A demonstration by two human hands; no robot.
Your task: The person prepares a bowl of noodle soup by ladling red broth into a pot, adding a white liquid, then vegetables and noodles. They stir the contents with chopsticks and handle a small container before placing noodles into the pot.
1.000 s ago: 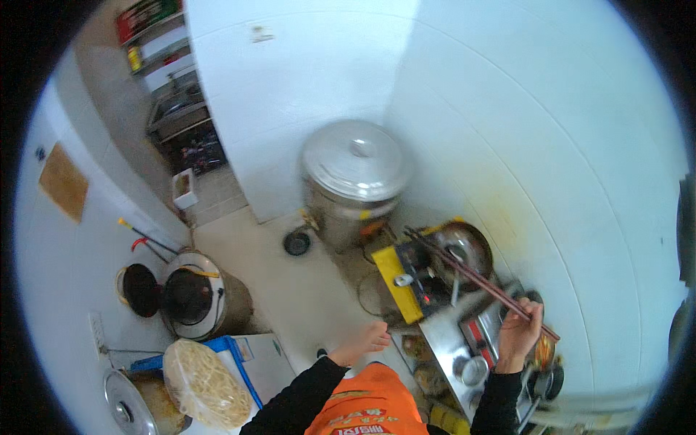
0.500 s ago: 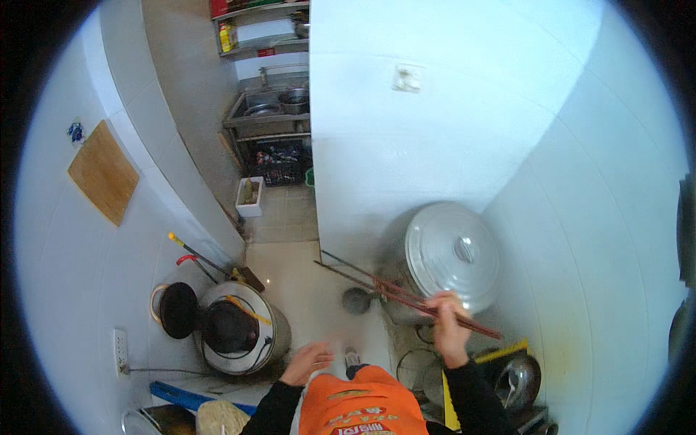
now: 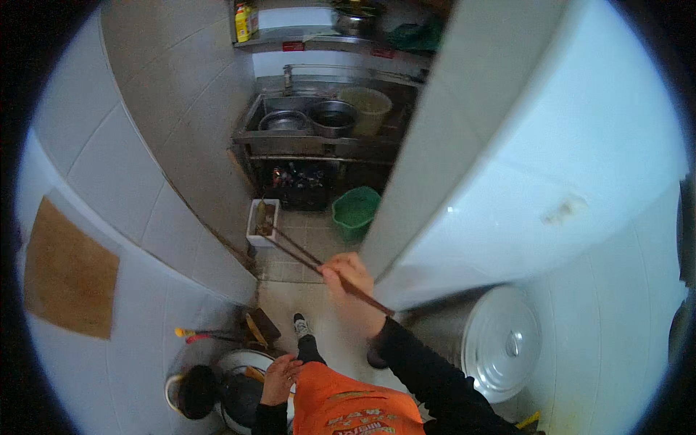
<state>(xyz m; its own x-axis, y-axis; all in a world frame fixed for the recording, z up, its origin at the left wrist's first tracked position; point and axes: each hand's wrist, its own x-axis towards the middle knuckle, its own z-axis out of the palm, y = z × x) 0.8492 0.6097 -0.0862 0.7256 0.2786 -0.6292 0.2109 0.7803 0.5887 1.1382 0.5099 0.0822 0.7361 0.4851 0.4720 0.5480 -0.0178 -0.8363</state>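
Note:
A pair of long dark reddish-brown chopsticks [image 3: 308,259] slants up and left across the doorway. My right hand [image 3: 351,286] grips them, and their far ends reach toward a white box [image 3: 274,239] on the floor. Down at the left edge of my orange apron [image 3: 348,402], my left hand [image 3: 279,380] is empty, its fingers loosely apart. It is close to a round pot-like appliance [image 3: 243,395] with a dark, round, pan-like thing over it. My right arm stretches forward, past a large silver lidded pot [image 3: 504,344] on the right.
Beyond the doorway stand a steel sink [image 3: 261,134] with basins and a green tub [image 3: 355,212] on the floor. A white wall edge [image 3: 435,174] bounds the right side. At the left, yellow- and red-ended handles [image 3: 206,335] lean by the wall, below a brown board [image 3: 71,268].
I have stepped forward and turned toward the doorway, so sink and green tub show more. My right hand has carried the chopsticks away from the large pot; my left hand sits closer to the apron.

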